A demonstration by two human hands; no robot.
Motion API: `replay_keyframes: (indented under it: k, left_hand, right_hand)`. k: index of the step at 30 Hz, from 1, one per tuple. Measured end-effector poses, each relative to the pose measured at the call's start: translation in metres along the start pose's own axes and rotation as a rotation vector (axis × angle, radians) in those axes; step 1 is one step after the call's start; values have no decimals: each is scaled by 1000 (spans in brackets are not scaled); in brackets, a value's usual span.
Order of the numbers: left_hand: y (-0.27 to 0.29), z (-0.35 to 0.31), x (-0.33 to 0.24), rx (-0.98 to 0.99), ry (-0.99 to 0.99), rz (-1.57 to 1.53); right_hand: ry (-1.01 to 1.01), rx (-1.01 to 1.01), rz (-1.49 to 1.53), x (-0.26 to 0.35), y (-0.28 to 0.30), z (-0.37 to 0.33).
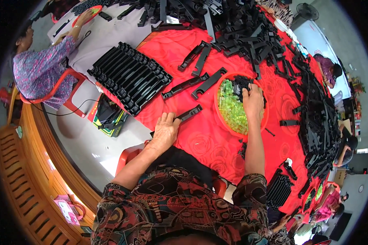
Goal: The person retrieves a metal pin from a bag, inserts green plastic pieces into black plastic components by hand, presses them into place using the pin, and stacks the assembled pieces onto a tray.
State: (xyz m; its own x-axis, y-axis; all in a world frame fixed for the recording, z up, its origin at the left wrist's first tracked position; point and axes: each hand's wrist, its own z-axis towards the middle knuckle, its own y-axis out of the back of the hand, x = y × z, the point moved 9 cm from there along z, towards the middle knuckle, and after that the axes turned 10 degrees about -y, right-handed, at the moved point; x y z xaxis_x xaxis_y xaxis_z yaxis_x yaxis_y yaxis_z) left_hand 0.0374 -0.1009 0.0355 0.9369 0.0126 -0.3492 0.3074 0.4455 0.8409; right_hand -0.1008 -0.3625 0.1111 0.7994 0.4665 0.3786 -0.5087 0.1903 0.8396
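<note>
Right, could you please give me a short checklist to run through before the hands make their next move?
1. Left hand on a black strip: ok, it covers the middle, with the far end showing.
2. Right hand at the red bowl: ok, fingers over the small black parts.
3. Part pinched in the right fingers: cannot tell; the hand hides it.
4. Yellow-green pieces available: ok, heaped in the bowl.
5. Cloth free of stray bits: not ok, a small dark piece lies beside the bowl.
6. Row of black strips orderly: ok, lined up side by side.
</note>
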Motion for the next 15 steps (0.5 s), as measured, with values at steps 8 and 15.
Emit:
replay_keyframes:
  k: [8, 15]
  left_hand:
    - [1, -1, 5, -50, 51, -25]
    - [-1, -4, 2, -59, -20, -9]
  right_hand:
    - [44, 91, -30, 4, -15, 5]
    - [-91, -7, 450, -24, 6, -5]
